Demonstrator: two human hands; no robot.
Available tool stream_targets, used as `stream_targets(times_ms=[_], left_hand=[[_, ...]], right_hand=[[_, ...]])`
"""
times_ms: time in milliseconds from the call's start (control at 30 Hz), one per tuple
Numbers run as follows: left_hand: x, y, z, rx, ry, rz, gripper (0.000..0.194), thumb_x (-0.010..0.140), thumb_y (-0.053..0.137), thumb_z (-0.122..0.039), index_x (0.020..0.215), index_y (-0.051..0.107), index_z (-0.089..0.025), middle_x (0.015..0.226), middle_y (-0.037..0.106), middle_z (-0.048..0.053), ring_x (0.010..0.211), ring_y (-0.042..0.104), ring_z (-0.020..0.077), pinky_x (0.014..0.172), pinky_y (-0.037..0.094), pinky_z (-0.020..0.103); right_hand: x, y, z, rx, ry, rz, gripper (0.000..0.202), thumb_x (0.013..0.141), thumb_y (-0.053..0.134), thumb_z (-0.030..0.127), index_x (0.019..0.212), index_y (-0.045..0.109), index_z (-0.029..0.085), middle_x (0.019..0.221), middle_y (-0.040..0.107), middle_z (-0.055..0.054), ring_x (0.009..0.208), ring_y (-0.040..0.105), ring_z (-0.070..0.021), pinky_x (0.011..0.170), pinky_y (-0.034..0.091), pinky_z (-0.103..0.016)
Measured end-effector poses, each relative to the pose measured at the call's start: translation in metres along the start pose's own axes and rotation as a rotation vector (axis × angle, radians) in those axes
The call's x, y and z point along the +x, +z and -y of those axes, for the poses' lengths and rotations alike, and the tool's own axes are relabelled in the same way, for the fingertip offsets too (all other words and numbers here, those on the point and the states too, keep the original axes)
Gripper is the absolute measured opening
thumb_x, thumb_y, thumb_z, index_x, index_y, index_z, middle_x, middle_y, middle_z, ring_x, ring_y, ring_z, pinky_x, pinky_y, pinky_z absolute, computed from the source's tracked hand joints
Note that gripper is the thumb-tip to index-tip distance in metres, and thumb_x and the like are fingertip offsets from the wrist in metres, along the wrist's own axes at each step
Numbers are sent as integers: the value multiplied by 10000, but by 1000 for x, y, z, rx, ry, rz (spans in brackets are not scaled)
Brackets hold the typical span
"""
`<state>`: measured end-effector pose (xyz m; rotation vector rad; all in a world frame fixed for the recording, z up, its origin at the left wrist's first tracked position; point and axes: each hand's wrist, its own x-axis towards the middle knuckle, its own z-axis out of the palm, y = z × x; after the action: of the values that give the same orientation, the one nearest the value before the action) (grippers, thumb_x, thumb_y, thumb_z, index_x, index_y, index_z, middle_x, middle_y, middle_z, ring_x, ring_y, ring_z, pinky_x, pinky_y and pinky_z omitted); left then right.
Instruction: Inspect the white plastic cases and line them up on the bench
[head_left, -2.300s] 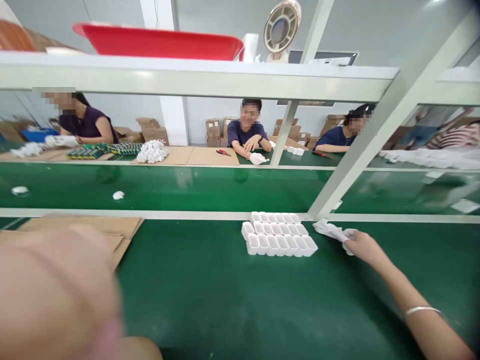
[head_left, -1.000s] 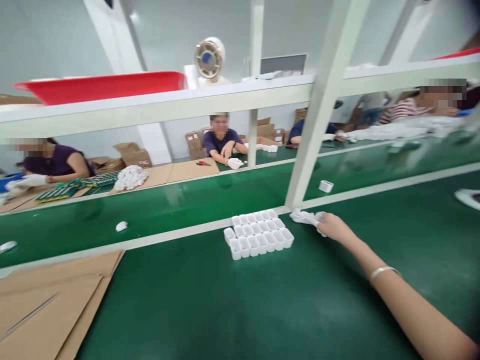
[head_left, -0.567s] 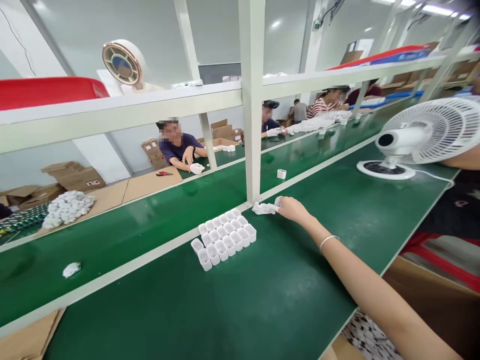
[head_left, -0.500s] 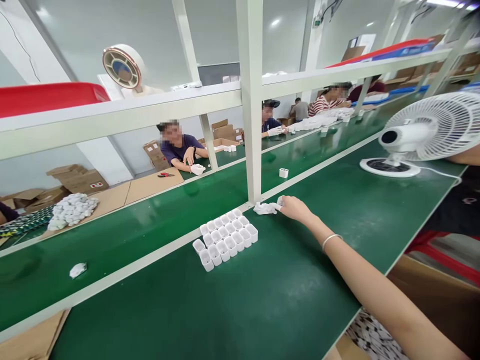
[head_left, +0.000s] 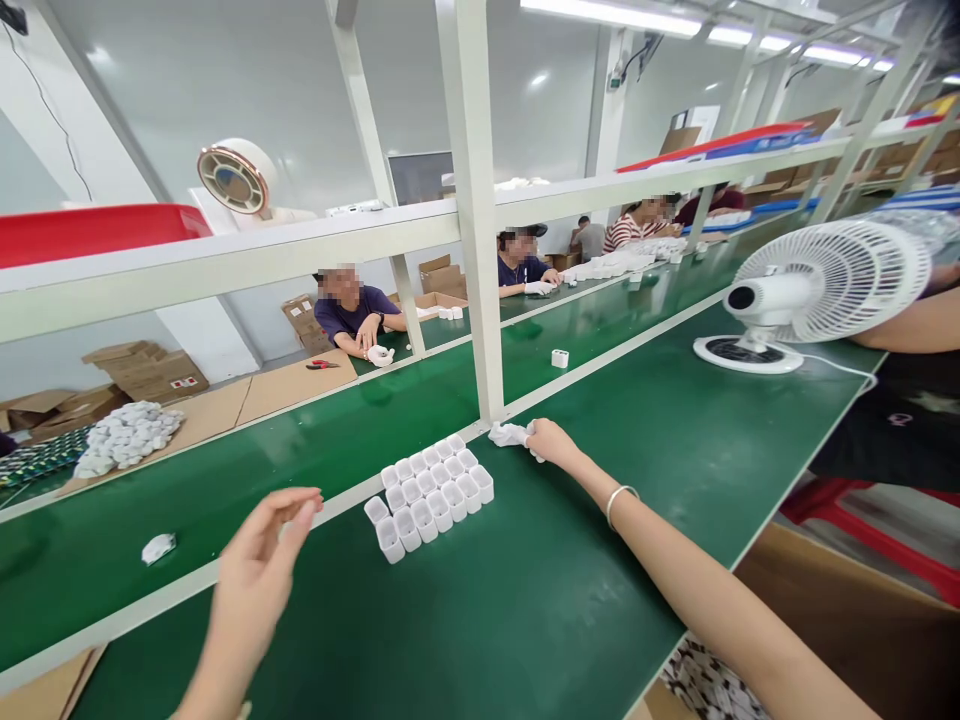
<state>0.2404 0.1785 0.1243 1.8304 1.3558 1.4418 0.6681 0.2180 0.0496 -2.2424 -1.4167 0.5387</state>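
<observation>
My right hand (head_left: 553, 444) is closed on one end of a crumpled white glove (head_left: 508, 434), which lies on the green bench at the foot of the white post. My left hand (head_left: 259, 560) is raised over the front bench on the left, thumb and fingers apart, with nothing visible in it. Between my hands stand small white open-topped cups (head_left: 431, 495), packed in rows. One cup (head_left: 376, 510) at the left end sits slightly askew.
A white post (head_left: 480, 250) rises beyond my right hand to a shelf (head_left: 337, 235). A white fan (head_left: 795, 290) stands on the bench at right. On the green belt lie a white block (head_left: 559, 358) and a small white bundle (head_left: 158, 548). Co-workers sit across the belt.
My left hand has come into view from the lower left. My right hand still grips the glove at the post's foot. The view has shifted, with most things lower and further left.
</observation>
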Motion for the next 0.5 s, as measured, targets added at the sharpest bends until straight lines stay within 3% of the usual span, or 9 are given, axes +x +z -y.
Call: stream_targets(times_ms=[100,167,233,300,400,500], left_hand=[[-10,31,56,-51,-153,30,566,689,623,-657,970,610,-166,1016,675,101,978,643,299,882,531,474],[-18,45,91,47,-165,113,649,664,640,-650,1085,585,-159,1082,649,126,1026,621,325,913,507,528],[-25,50,112,88,-128,178,691,721,606,-615,1227,509,-154,1158,608,141,1083,598,323,948,488,544],[-29,51,116,122,-60,247,700,791,565,-558,1352,398,-174,1262,547,146,1164,558,308,1000,460,539],[-33,50,105,205,48,389,692,863,527,-475,1456,244,-256,1415,430,118,1278,473,286,1060,416,513],[-36,50,91,277,139,490,589,909,479,-427,1444,256,-319,1454,397,74,1315,436,273,1076,408,483]], right_hand=[[-1,2,1,-16,9,-33,286,962,565,371,849,617,113,696,623,6,581,594,-115,632,514,-269],[-1,1,2,-22,6,-39,279,967,561,365,863,615,112,710,617,8,588,589,-112,627,516,-266],[-2,-1,3,-28,-5,-41,274,971,553,361,874,614,112,720,614,8,598,589,-111,624,517,-264],[-3,-3,3,-42,-26,-45,266,974,548,355,884,614,114,738,617,6,616,593,-114,632,516,-265],[-5,-7,2,-78,-59,-44,244,973,543,337,895,614,117,724,624,7,614,597,-118,635,501,-259],[-4,-8,1,-151,-69,-72,257,949,557,360,876,613,119,755,652,-42,677,628,-158,625,460,-249]])
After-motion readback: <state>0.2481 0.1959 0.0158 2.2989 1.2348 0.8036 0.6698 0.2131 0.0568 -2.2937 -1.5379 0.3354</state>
